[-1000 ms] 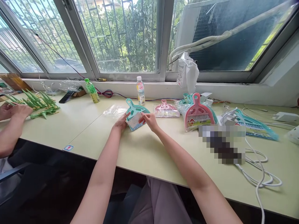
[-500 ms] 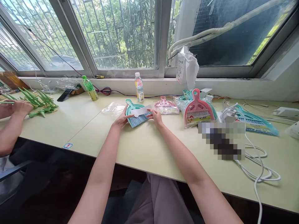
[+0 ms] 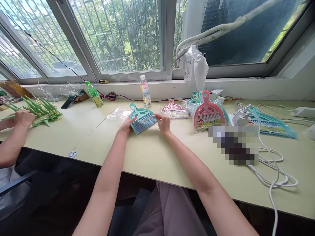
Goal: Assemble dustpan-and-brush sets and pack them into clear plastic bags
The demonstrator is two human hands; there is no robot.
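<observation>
While the left hand (image 3: 126, 125) curls around the near-left edge of the teal set (image 3: 140, 112), its thumb lies over the front and its other fingers are mostly hidden, the grip looking closed. Fingers of the right hand (image 3: 164, 124) are bunched together at the right end of the bristles (image 3: 144, 124); whether they pinch that corner or only touch it, I cannot tell. The set is just in front of the white-capped bottle (image 3: 145, 92), its handle pointing back toward it.

Judging by how things lie, unwrapping this set looks done: no bag or card shows on it, and the brush appears to lie in its pan. Loose plastic (image 3: 119, 114) rests to the front-left of the bottle. To the bottle's right, a small pink set (image 3: 174, 109), a larger pink set (image 3: 209, 111) and, farther off, another teal one (image 3: 273, 125) are still in wrapping. Far left of the bottle, a co-worker's hand (image 3: 26, 117) is at green stalks (image 3: 40, 108).
</observation>
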